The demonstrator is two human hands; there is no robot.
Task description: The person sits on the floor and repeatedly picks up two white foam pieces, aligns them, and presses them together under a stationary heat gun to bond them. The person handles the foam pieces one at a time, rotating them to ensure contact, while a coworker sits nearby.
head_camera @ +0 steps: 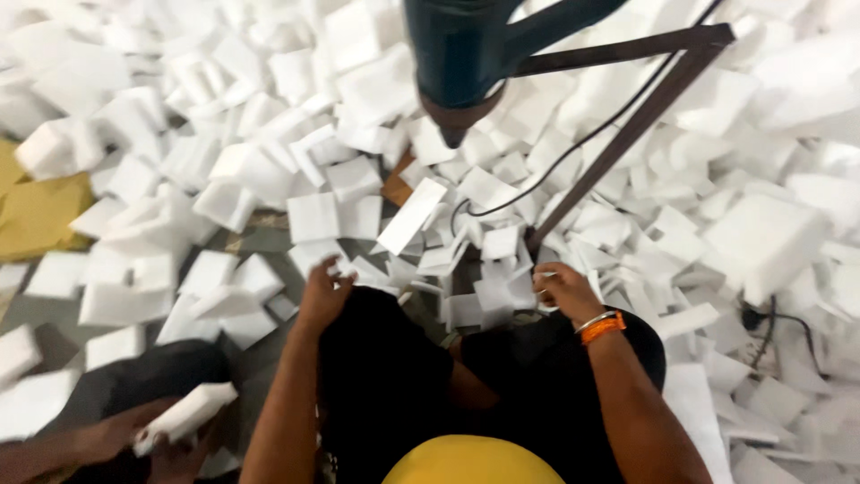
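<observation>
Overhead, a teal tool (461, 54) hangs among scattered white foam pieces (313, 215).

Countless white foam pieces (313, 215), one teal machine (461, 54), one orange bangle (602, 328).

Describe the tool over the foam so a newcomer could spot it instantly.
Start at the dark metal frame slanting in from the top right. At its upper end hangs the drill, nose down over the foam pieces. It is the only dark teal thing among white blocks.
</observation>
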